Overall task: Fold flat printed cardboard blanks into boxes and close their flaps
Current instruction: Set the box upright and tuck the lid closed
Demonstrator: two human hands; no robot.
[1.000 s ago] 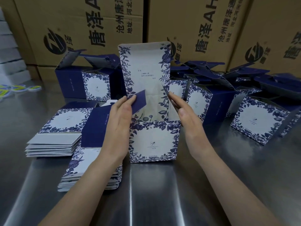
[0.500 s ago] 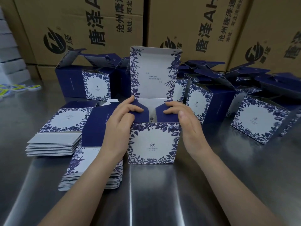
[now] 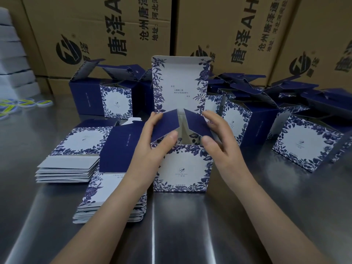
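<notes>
Head view: a brushed stainless-steel bench (image 3: 181,225) is seen from above, its surface streaked with long reflections. Two bare forearms are stretched across it from the near edge. Beneath and left of the left forearm, a stack of flat blue-and-white floral cardboard blanks (image 3: 95,191) is laid. A second stack of the same blanks (image 3: 76,149) is set just beyond it, toward the left edge.

Midway across the bench, a small blue-and-white floral cardboard box (image 3: 182,168) is stood upright on its base. Its printed front panel is turned to the near edge and its mouth is turned upward. A white-lined lid (image 3: 179,82) is raised straight up from the far wall, so the longest line is made vertical.

The left hand (image 3: 150,147) is curled round the navy left side flap (image 3: 165,124), which is pinched between the thumb in front and the fingers behind. The right hand (image 3: 221,149) is held in the mirrored pose, and the navy right side flap (image 3: 198,124) is gripped likewise. Both flaps are tilted inward over the mouth, with a gap left between their tips.

Behind, folded boxes of the same print (image 3: 114,100) are grouped toward the far left, and a heap of further folded boxes (image 3: 304,145) is spread toward the far right. Along the far edge, large brown corrugated cartons (image 3: 114,35) printed in black are stacked as a wall. By the far left corner, a white stepped pile (image 3: 13,63) and yellow-green discs (image 3: 24,103) are seen, too blurred to be identified.
</notes>
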